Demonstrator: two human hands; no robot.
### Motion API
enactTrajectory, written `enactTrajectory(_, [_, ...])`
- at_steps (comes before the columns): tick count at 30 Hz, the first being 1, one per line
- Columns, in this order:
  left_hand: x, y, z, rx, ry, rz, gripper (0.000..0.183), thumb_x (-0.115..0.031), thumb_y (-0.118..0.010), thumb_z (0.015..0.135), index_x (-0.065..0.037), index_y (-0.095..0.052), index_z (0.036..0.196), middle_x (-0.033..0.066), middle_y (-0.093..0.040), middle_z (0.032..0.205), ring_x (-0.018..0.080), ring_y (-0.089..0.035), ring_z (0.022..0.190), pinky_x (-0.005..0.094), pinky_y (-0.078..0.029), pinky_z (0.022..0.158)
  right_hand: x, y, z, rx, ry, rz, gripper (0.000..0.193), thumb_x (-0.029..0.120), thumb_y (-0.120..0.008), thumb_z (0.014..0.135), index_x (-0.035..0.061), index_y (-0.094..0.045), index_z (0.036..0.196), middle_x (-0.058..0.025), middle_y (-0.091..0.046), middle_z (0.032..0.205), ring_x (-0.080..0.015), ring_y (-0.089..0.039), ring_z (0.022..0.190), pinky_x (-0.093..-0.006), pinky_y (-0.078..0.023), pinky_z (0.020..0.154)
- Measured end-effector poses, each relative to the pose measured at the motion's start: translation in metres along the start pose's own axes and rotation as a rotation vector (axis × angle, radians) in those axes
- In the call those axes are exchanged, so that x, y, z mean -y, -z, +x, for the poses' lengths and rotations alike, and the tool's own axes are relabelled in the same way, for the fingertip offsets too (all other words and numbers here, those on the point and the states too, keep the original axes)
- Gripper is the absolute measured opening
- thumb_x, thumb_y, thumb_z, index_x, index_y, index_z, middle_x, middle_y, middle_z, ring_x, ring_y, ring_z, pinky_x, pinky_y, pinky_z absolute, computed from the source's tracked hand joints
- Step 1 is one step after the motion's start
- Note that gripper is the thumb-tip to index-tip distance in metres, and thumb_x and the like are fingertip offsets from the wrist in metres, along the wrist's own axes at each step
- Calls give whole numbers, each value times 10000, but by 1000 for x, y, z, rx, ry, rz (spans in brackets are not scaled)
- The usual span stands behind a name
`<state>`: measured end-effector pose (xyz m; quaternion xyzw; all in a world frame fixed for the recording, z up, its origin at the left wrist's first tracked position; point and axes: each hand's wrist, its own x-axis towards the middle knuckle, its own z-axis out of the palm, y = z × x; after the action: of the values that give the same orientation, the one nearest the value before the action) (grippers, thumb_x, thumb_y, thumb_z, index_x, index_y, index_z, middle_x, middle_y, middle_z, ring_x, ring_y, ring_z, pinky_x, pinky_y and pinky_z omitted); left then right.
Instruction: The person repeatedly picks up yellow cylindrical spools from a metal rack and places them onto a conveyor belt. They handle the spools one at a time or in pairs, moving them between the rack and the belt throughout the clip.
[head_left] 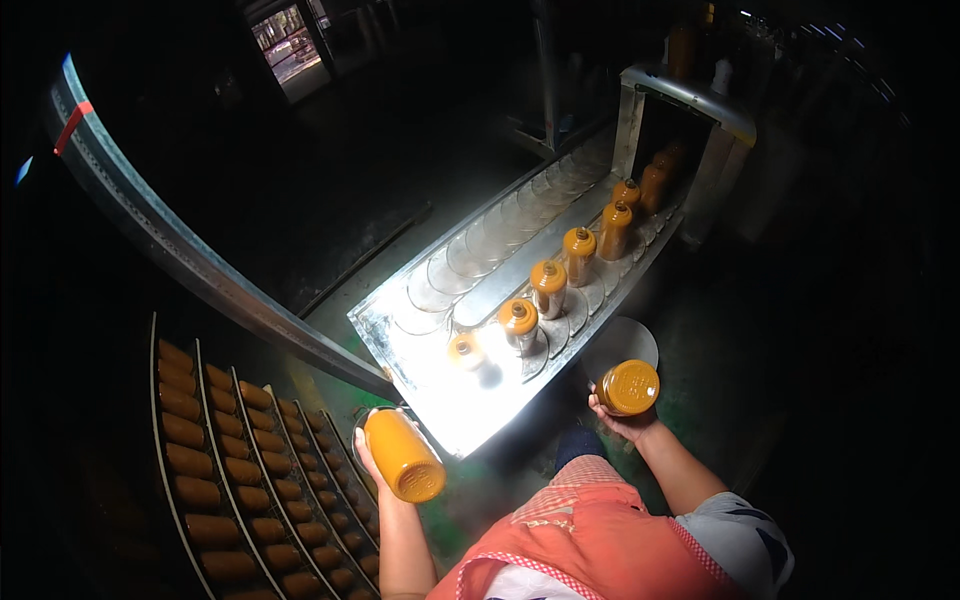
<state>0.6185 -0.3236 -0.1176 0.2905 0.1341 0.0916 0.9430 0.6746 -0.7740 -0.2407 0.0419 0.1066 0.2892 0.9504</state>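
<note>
My left hand (367, 450) is wrapped round an orange glass jar (402, 458), tilted so that its embossed base faces me. It is beside the near left corner of the brightly lit metal conveyor (465, 415). On the other side, my right hand (618, 420) grips a second orange jar (628, 388), also base toward me, apart from the conveyor's right edge. Several orange bottle-shaped pieces with small dark tops stand in a line on the conveyor, the nearer ones including one piece (519, 320). Glare washes out the nearest piece (465, 350).
At my left stands a rack (205, 410) with rows of orange jars lying on their sides. A curved-looking metal beam (210, 260) runs above it to the conveyor's corner. The line passes through a metal-framed opening (690, 92). A pale round disc (630, 340) lies below the conveyor's right edge.
</note>
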Motion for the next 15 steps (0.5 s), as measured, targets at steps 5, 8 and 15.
enactTrajectory(5, [61, -241, 223, 81, -332, 306, 529, -456, -549, 1001, -117, -503, 1404, 111, -639, 1171, 260, -646, 1029, 403, -558, 891, 200, -25, 72, -46, 141, -65, 520, 542, -501, 967, 156, -622, 1294, -201, -631, 1253, -452, -610, 1127, -570, -587, 842])
enactTrajectory(8, [125, -325, 360, 79, -473, 651, 496, -303, -676, 961, -103, -552, 1397, 86, -628, 1186, 233, -636, 1068, 355, -526, 946, 296, -45, 100, -164, 307, -144, 465, 558, -477, 970, 226, -668, 1233, -177, -650, 1229, -445, -625, 1093, -565, -584, 814])
enactTrajectory(15, [320, -343, 623, -86, -779, 1630, 417, -246, -826, 766, -244, -748, 1175, 139, -480, 1372, 365, -474, 1203, 425, -423, 1060, 408, -128, 115, -472, 685, -276, 419, 481, -455, 1002, 187, -635, 1241, -125, -695, 1108, -325, -665, 1014, -464, -559, 875])
